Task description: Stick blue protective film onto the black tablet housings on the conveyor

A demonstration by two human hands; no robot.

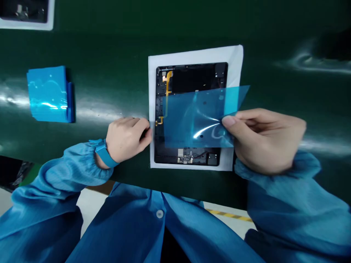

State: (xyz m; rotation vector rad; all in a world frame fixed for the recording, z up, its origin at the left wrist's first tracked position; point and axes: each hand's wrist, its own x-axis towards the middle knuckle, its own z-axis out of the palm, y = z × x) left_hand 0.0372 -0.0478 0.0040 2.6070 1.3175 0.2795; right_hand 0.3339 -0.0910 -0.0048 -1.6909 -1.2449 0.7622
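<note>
My right hand (267, 140) pinches a see-through blue plastic film (189, 117) by its right edge. The film spreads over the middle of an opened tablet (189, 78), and its upper right corner sticks out past the device. Through it I see the black inside of the tablet, with an orange flex cable (168, 82) along the left side. Beneath the tablet lies a white padded sheet (192, 56). My left hand (128, 137) is closed, its fingertips by the left edge of that sheet; whether it holds anything is hidden.
A stack of blue films (48, 95) lies on the green work surface (109, 73) to the left. At the upper left corner, another device (27, 11) sits on a white pad. Light glares off the green surface on both sides.
</note>
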